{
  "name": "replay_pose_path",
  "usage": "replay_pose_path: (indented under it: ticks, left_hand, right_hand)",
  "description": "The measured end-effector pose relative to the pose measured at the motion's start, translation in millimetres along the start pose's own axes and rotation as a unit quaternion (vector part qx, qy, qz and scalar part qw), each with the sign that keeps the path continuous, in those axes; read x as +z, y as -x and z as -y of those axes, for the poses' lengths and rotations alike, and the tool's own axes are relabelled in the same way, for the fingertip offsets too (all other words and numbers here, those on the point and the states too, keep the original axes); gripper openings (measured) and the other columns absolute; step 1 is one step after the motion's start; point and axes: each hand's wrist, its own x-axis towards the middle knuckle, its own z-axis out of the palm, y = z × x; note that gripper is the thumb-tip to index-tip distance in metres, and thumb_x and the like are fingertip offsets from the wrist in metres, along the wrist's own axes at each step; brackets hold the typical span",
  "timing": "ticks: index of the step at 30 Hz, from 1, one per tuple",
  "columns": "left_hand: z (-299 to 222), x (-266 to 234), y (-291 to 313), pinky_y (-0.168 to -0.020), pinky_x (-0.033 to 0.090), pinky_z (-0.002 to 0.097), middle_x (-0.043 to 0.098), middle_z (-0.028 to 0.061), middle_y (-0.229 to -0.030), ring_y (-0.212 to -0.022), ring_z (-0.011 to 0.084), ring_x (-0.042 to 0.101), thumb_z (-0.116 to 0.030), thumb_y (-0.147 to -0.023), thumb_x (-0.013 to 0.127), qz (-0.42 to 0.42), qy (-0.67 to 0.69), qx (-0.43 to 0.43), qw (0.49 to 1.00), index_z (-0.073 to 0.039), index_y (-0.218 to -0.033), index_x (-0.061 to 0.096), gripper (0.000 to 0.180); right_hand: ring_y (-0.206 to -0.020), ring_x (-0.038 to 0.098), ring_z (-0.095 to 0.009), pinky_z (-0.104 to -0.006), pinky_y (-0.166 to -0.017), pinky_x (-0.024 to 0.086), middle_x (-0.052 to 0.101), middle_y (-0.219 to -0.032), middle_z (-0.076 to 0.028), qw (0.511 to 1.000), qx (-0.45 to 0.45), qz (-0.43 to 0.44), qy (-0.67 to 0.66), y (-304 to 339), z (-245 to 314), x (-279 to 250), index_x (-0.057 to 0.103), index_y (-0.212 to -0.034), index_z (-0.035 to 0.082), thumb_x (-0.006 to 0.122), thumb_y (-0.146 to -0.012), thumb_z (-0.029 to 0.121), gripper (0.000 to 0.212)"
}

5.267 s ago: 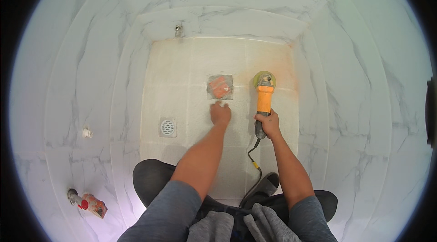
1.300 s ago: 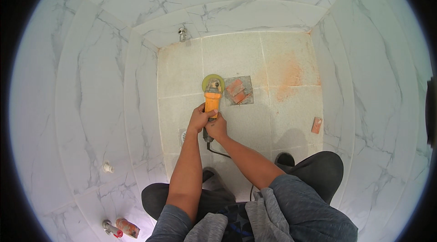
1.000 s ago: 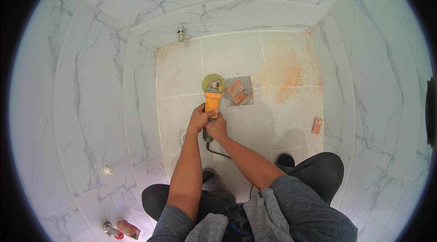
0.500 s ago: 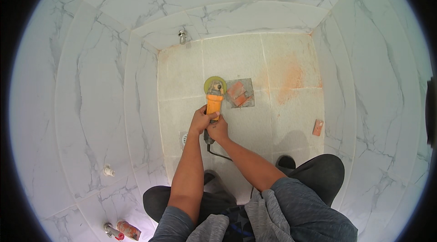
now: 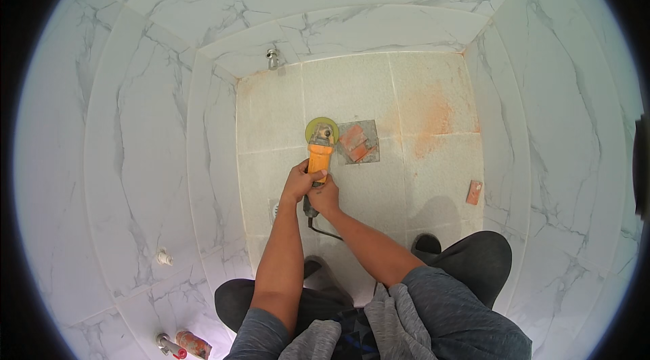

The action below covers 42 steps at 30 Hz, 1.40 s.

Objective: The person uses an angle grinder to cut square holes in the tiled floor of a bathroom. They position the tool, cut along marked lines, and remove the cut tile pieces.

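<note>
Both hands hold an orange angle grinder (image 5: 321, 157) with a grey head and a yellow-green disc (image 5: 312, 131). My left hand (image 5: 296, 182) wraps round the left of its body, thumb across the top. My right hand (image 5: 324, 196) is closed on the rear part, just behind the left; some of its fingers are hidden. A black cord runs back from the tool. The disc is over the pale floor tiles, at the left edge of a square grey cut-out (image 5: 372, 131). Broken reddish pieces (image 5: 353, 142) lie in that cut-out. Whether the disc touches the floor, I cannot tell.
Marbled white tile walls surround the floor. A metal tap (image 5: 272, 59) projects from the far wall. Orange dust (image 5: 433, 116) stains the floor at right, near a loose reddish piece (image 5: 474, 192). A drain (image 5: 275, 210) lies partly behind my left arm. A red-handled valve (image 5: 169, 346) is at lower left.
The whole view has shifted slightly, with the scene a little lower in the picture. The grip on the grinder and its place beside the cut-out look the same.
</note>
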Motion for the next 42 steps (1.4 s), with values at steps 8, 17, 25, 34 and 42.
replay_pose_path:
  ticks: [8,17,25,34,42]
  left_hand:
    - [3,-6,-12,-0.078,0.064,0.0345,0.067,0.0122,-0.119,-0.102,0.022,0.068,-0.011,-0.085,0.08,0.015,-0.022,0.01,1.0,0.003,-0.139,0.055,0.061]
    - [-8,-4,-7,-0.084,0.061,0.0341,0.068,0.014,-0.12,-0.105,0.0225,0.068,-0.01,-0.084,0.08,0.008,-0.039,-0.02,0.999,0.005,-0.138,0.055,0.061]
    - [-13,-5,-5,-0.098,0.053,0.0334,0.068,0.0147,-0.122,-0.109,0.022,0.067,-0.011,-0.083,0.081,0.014,-0.067,-0.006,0.998,0.005,-0.139,0.056,0.064]
    - [-18,-7,-6,-0.098,0.053,0.0333,0.068,0.0152,-0.123,-0.11,0.0231,0.067,-0.014,-0.083,0.082,0.025,-0.064,-0.019,0.997,0.006,-0.138,0.055,0.064]
    - [-16,-14,-17,-0.092,0.056,0.0328,0.068,0.0145,-0.124,-0.11,0.0237,0.066,-0.013,-0.084,0.081,0.03,-0.102,0.001,0.994,0.004,-0.141,0.054,0.065]
  right_hand:
    - [-0.086,0.073,-0.039,-0.0426,-0.077,0.056,0.072,-0.086,-0.022,1.0,-0.006,0.0,-0.014,-3,1,2,0.057,-0.11,-0.004,0.077,-0.078,0.023,0.046]
    - [-0.087,0.073,-0.036,-0.0413,-0.077,0.056,0.072,-0.09,-0.022,1.0,0.013,0.005,-0.021,-2,2,4,0.056,-0.112,-0.005,0.077,-0.08,0.025,0.048]
    - [-0.086,0.072,-0.039,-0.0439,-0.077,0.056,0.072,-0.086,-0.022,1.0,-0.018,-0.016,-0.015,-4,-4,12,0.055,-0.109,-0.004,0.077,-0.079,0.022,0.045]
    - [-0.086,0.072,-0.039,-0.0432,-0.076,0.056,0.072,-0.085,-0.021,0.999,-0.01,-0.009,-0.029,-5,-1,12,0.055,-0.107,-0.004,0.078,-0.079,0.022,0.045]
    - [-0.087,0.072,-0.039,-0.0439,-0.076,0.055,0.071,-0.088,-0.022,0.999,0.002,-0.022,-0.044,-7,1,19,0.055,-0.108,-0.003,0.078,-0.078,0.023,0.046]
